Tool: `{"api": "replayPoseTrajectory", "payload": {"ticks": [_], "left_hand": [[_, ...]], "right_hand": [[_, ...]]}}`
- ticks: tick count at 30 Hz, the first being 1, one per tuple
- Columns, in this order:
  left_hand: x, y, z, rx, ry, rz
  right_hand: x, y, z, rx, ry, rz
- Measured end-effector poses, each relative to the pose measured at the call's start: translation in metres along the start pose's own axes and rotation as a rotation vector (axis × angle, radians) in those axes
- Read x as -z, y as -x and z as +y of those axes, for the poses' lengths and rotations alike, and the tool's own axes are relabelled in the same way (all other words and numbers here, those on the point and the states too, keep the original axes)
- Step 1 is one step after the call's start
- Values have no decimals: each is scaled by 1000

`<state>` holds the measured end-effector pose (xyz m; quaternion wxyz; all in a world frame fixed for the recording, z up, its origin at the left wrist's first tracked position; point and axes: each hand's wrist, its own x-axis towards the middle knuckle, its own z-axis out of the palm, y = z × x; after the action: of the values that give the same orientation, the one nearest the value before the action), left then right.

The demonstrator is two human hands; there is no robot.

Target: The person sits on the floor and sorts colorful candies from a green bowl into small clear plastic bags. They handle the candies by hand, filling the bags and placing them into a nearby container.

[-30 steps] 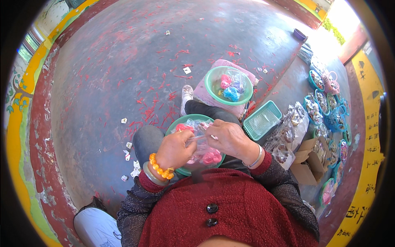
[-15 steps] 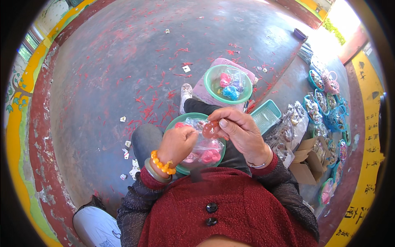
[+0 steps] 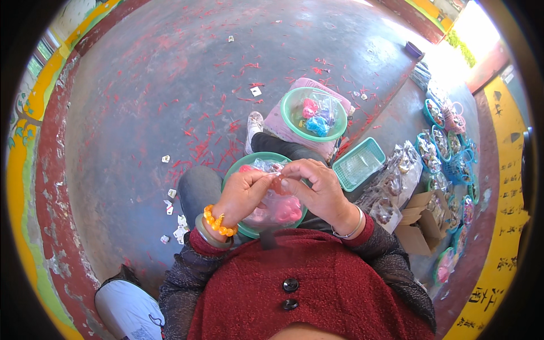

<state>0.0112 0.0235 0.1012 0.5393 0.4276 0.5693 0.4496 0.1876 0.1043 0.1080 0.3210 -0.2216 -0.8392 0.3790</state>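
Observation:
My two hands meet over a green basin (image 3: 242, 229) in my lap. Between thumb and fingers of my right hand (image 3: 320, 192) is a reddish-brown, translucent rounded piece (image 3: 279, 185), partly hidden by the fingers. My left hand (image 3: 243, 198) is pinched closed right beside it; some clear film shows at its fingertips, but what it grips cannot be made out. Below the hands, pink pieces (image 3: 285, 211) in clear plastic lie in the basin. An orange bead bracelet (image 3: 218, 224) circles my left wrist.
Ahead, another green basin (image 3: 287, 116) with bagged pink and blue pieces stands on a pink block (image 3: 273, 126). To the right are a green mesh basket (image 3: 357, 164), clear plastic bags (image 3: 396, 173), an open cardboard box (image 3: 416, 229) and several filled baskets (image 3: 460, 167). Red scraps (image 3: 207, 148) litter the floor.
My hands have come together: the right one moved left and slightly down, bringing the reddish piece to the left fingertips. The piece is now more covered by fingers.

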Motion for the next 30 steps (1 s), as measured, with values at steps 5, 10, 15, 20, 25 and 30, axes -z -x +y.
{"api": "replayPoseTrajectory", "payload": {"ticks": [5, 10, 15, 20, 25, 30], "left_hand": [[6, -2, -10, -150, -119, -62], [8, -2, -13, -52, 156, -54], [19, -1, -10, 63, 478, -10], [19, -1, -4, 71, 543, 29], [18, 0, -8, 50, 527, 22], [17, 2, -4, -14, 350, 40]], "right_hand": [[1, -2, -7, 148, 164, -75], [0, -3, -10, 262, 218, -12], [21, -3, 3, 29, -51, 7], [-3, 11, 23, -142, -239, -66], [-6, 11, 15, -77, -31, 112], [0, -7, 1, 300, 179, 257]]}}
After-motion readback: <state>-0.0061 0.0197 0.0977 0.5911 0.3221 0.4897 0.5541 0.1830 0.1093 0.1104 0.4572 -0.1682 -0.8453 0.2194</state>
